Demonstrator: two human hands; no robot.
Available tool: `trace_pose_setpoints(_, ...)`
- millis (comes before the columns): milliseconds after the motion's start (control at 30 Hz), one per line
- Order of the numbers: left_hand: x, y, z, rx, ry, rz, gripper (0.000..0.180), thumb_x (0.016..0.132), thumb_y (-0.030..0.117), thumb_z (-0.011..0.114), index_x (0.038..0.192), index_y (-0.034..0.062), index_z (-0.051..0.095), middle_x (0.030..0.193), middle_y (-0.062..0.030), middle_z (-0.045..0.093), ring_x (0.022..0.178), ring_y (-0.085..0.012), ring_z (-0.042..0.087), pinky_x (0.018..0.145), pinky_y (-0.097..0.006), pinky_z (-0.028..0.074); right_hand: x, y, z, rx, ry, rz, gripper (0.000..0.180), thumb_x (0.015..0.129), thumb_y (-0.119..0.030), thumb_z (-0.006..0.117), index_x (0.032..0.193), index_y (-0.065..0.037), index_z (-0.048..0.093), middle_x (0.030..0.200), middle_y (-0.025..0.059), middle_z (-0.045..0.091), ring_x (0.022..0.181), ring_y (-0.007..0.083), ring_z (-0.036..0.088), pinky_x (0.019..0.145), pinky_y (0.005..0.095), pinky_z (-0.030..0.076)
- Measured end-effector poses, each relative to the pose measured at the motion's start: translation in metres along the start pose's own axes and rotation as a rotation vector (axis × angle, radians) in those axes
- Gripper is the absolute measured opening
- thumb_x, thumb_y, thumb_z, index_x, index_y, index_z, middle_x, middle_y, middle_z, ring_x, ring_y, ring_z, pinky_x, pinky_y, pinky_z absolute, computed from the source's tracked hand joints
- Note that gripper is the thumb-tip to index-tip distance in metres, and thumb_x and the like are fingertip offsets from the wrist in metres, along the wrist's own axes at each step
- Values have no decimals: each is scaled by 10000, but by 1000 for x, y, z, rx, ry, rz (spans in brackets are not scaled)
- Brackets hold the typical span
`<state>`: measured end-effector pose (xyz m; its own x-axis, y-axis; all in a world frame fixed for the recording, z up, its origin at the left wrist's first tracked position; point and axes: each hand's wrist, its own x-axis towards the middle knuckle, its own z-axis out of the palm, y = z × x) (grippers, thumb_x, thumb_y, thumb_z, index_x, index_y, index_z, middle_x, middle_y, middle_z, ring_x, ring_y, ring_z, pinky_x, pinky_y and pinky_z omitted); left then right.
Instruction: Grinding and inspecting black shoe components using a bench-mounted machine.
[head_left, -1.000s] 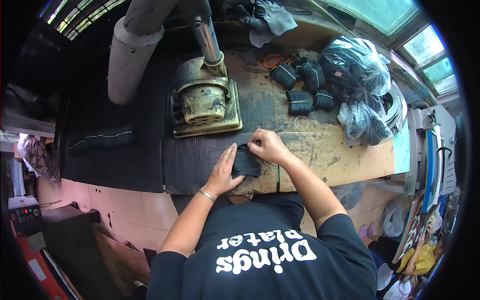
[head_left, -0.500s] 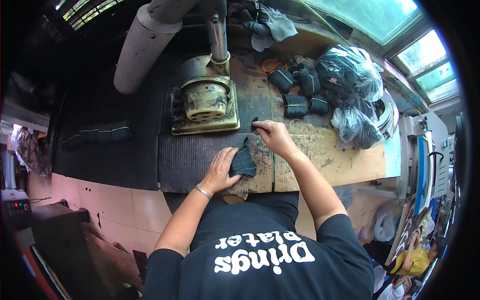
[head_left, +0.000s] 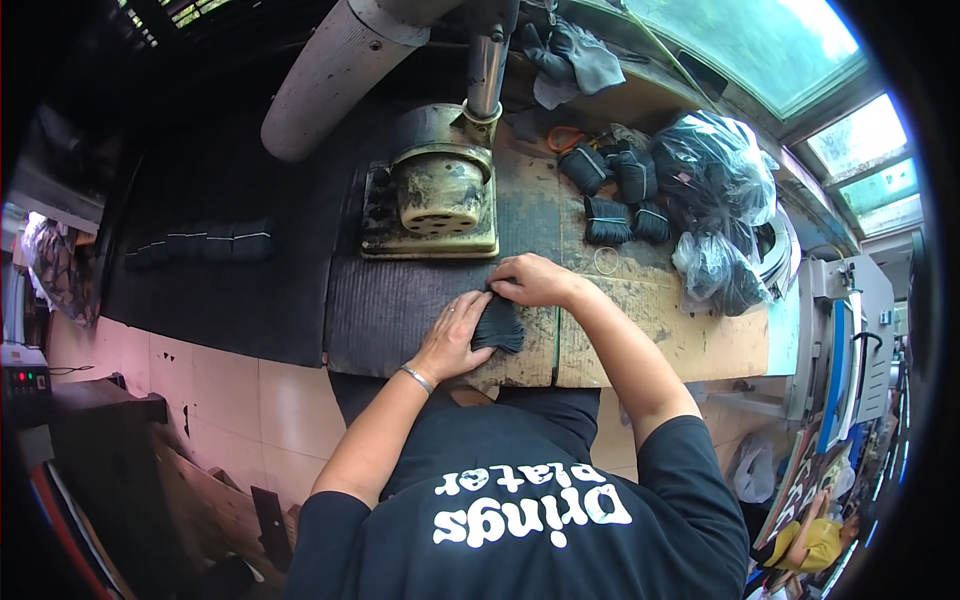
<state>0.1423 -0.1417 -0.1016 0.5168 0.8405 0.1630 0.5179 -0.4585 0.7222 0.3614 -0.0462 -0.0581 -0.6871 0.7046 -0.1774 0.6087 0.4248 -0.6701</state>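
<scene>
Two hands clamp one dark stack [head_left: 498,326]: left hand [head_left: 455,335] beside, right hand [head_left: 527,281] above.

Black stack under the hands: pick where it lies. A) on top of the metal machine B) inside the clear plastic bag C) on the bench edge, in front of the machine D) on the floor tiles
C: the black stack lies on the bench near its front edge, in front of the metal machine, with the left hand and the right hand both on it.
</scene>
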Motion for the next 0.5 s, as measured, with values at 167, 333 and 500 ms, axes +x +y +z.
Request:
trace_pose_setpoints(167, 0, 0, 0, -16, -1, -30, 895, 696, 186, 854, 1464, 37, 419, 1415, -177, 461, 1308, -381, 486, 1112, -438, 423, -24, 13, 1, -124, 34, -9, 443, 814, -106, 650, 1250, -31, 669, 1310, 143, 637, 1249, 338, 572, 1044, 435, 469)
trace_pose_setpoints(333, 1, 1, 0, -10, 0, -18, 889, 698, 182, 853, 1462, 39, 422, 1409, -177, 466, 1302, -381, 492, 1112, -438, 422, -30, 21, 9, -305, 155, -35, 434, 811, -50, 677, 1245, -70, 675, 1329, 63, 629, 1238, 279, 571, 1041, 405, 449)
trace_pose_setpoints(500, -1, 0, -2, -29, -15, 25, 879, 670, 172, 854, 1439, 32, 451, 1381, -175, 490, 1291, -375, 495, 1108, -439, 420, -25, 32, 9, -355, 186, -117, 363, 844, -104, 685, 1207, -88, 695, 1248, 47, 659, 1174, 246, 599, 999, 387, 463)
